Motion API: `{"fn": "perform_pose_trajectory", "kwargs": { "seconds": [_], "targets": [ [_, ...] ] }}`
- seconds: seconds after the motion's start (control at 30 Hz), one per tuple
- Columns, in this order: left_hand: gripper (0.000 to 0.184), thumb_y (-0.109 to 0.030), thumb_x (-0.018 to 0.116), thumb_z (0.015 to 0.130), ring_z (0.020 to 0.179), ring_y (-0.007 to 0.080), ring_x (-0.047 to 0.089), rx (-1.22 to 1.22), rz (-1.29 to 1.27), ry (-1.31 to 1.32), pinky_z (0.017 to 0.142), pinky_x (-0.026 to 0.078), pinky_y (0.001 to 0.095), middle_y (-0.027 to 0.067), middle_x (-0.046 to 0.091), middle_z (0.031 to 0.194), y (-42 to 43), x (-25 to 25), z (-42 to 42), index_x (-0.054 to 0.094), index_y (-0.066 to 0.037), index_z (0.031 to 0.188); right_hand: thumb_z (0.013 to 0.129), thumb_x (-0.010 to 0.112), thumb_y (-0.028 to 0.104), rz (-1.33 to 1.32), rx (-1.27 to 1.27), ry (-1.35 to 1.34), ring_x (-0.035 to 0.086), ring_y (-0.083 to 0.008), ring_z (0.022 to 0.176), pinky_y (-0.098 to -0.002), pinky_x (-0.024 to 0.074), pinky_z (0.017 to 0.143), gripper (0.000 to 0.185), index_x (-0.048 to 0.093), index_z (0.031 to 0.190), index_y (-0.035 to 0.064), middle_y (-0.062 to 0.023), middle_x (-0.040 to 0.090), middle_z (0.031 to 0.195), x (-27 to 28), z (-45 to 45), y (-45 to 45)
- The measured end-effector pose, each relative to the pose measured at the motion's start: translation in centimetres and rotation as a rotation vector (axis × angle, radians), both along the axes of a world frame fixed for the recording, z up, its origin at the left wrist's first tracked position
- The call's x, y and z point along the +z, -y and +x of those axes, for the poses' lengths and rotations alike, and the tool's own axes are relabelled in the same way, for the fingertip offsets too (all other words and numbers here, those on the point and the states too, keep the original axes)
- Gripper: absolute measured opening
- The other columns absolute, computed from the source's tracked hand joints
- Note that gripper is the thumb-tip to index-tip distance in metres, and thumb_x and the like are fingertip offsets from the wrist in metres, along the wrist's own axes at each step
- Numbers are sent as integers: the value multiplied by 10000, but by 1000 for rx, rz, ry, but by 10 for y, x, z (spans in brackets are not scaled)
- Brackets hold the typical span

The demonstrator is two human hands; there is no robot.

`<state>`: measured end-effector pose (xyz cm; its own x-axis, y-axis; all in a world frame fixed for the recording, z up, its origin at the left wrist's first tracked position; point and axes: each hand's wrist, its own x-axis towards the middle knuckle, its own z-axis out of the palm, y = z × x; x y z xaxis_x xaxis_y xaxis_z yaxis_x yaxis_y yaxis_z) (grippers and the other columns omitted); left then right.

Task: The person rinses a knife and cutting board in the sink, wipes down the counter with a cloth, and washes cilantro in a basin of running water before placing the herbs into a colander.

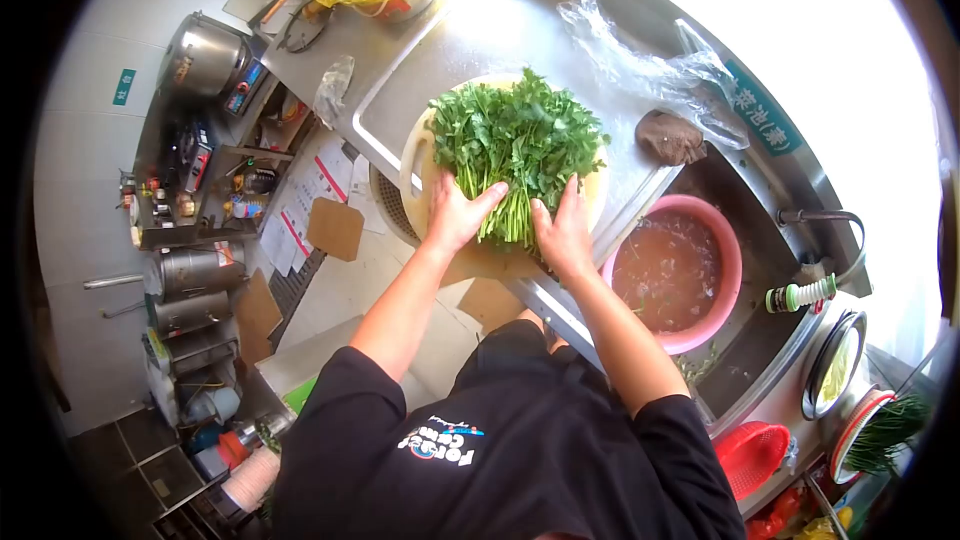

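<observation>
The steel counter (500,30) bears a cutting board (594,202) and clear plastic (640,60).

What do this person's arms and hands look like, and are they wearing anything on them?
Black short sleeves end near the elbows. The forearms are bare, and neither the left hand nor the right hand wears a glove; no watch or ring shows.
</observation>
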<state>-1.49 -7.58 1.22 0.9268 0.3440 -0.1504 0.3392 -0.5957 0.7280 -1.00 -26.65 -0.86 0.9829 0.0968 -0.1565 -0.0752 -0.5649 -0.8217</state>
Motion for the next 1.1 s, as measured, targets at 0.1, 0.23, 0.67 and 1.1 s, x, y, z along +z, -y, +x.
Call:
{"fn": "perform_pose_trajectory", "kwargs": {
  "seconds": [0.1, 0.23, 0.67, 1.1],
  "targets": [
    [870, -476, 772, 770, 1255, 435, 449, 38, -200, 26, 1070, 358, 462, 318, 465, 1330, 2, -10, 5, 435, 126, 1299, 936, 572, 291, -58, 10, 102, 284, -512, 1373, -496, 247, 1150, 747, 240, 1425, -166, -403, 323, 1429, -19, 4, -15],
    [804, -461, 748, 801, 1195, 442, 494, 30, -68, 127, 1045, 386, 460, 317, 501, 1275, 5, -29, 31, 464, 132, 1263, 946, 540, 279, -124, -11, 150, 287, -508, 1378, -500, 232, 1161, 688, 288, 1401, -172, -409, 311, 1434, -28, 21, -30],
    [630, -281, 815, 780, 1020, 262, 637, 7, -483, 198, 932, 490, 361, 167, 660, 1133, 3, -28, 101, 532, 59, 1228, 887, 628, 426, -93, 36, 59, 364, -419, 1373, -441, 298, 1139, 694, 468, 1367, -49, -335, 403, 1429, 14, 79, 36],
    [671, -173, 698, 876, 1440, 330, 246, 32, 181, 364, 1165, 241, 426, 231, 187, 1563, 57, 66, 31, 376, 50, 1420, 860, 647, 214, -316, -489, -233, 596, -340, 1119, -411, 471, 973, 401, 631, 1230, 59, -195, 595, 1242, -125, -82, 282]
  ]
}}
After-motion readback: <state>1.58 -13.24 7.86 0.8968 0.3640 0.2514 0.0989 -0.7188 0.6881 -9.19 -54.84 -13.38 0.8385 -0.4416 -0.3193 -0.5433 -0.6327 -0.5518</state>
